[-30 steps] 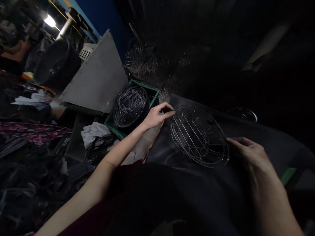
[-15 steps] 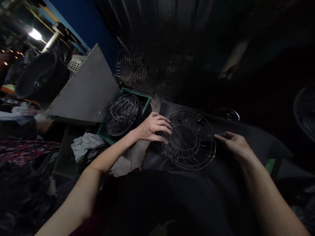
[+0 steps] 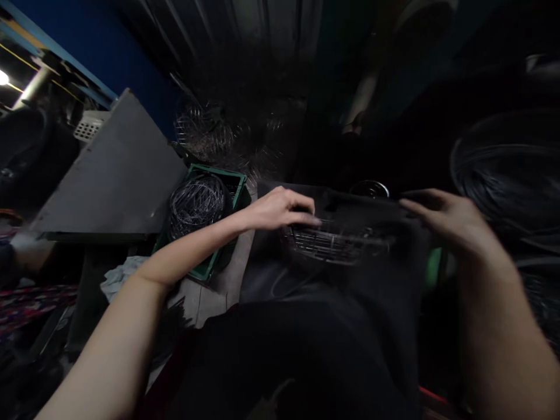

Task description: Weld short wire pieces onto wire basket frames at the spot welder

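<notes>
A round wire fan guard [image 3: 336, 244] lies nearly flat over a dark cloth-covered surface [image 3: 306, 280] in front of me. My left hand [image 3: 282, 210] grips its left rim, fingers curled over the wires. My right hand [image 3: 441, 216] reaches toward the guard's right rim with fingers stretched; motion blur hides whether it grips the rim.
A green crate [image 3: 227, 181] at the left holds a stack of wire guards [image 3: 195, 201]. More wire guards [image 3: 205, 131] pile up behind it. A grey slanted panel [image 3: 109, 181] stands far left. A dark round object [image 3: 511, 169] sits at the right. White rags [image 3: 118, 277] lie below the crate.
The wire guard has tipped from facing me to lying almost flat. My left hand shifted onto its left rim. The camera view swung right and the right hand rose.
</notes>
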The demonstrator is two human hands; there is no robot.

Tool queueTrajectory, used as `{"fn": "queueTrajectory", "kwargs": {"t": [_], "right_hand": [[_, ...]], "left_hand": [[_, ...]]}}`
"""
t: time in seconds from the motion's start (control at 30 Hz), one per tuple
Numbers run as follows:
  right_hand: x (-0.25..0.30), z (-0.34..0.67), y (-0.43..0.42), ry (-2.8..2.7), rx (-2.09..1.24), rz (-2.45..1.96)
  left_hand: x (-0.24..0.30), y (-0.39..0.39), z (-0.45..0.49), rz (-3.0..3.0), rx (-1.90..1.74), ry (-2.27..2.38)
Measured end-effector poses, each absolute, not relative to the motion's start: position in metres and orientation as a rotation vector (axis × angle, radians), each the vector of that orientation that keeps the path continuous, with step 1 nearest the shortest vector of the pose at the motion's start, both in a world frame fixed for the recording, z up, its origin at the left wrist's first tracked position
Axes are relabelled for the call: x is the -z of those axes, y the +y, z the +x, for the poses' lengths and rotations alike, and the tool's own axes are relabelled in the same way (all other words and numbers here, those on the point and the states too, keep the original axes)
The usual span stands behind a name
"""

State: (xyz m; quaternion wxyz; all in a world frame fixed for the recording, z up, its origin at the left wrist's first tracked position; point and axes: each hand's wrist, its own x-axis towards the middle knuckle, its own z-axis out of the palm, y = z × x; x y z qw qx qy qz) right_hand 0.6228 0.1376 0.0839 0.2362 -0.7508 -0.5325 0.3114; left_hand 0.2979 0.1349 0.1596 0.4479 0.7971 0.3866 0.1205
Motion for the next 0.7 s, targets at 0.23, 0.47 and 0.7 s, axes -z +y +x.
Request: {"fn": "queueTrajectory", "kwargs": {"t": [0.23, 0.47, 0.7], "right_hand": [[-0.144, 0.632, 0.093, -1.405, -0.81, -1.838], [-0.133, 0.621, 0.081, -1.471, -0.761, -1.816], [-0.127, 0.585, 0.082, -1.635, -0.632, -1.75]], "left_hand": [[-0.145, 0.191, 0.342, 1.652, -0.363, 0.981], [-0.143, 0.206, 0.362, 1.525, -0.326, 0.881], [-0.141, 0.209, 0.367, 1.479, -0.278, 0.888]]}}
